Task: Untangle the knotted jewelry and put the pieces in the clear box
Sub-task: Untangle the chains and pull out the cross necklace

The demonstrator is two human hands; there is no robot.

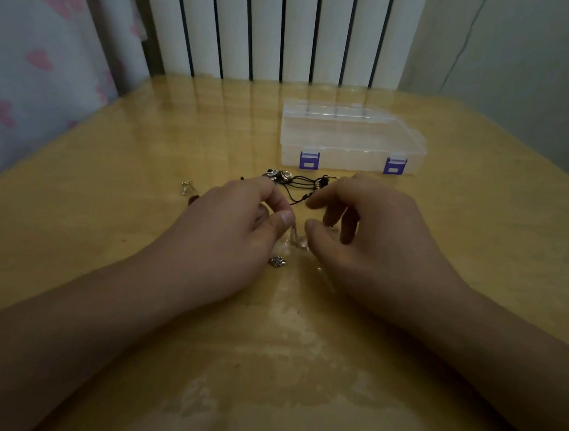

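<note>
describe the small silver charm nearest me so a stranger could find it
Start at the table and find the two hands in the middle. The charm lies alone just below the gap between them, apart from the black cords further back.

L hand (230, 231) hides part of jewelry tangle (299, 185); thing betw. both thumbs too faint to tell.

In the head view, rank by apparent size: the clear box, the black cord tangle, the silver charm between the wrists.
1. Clear box, largest though farthest.
2. Black cord tangle, partly hidden by the hands.
3. Silver charm, smallest though nearest.
</note>
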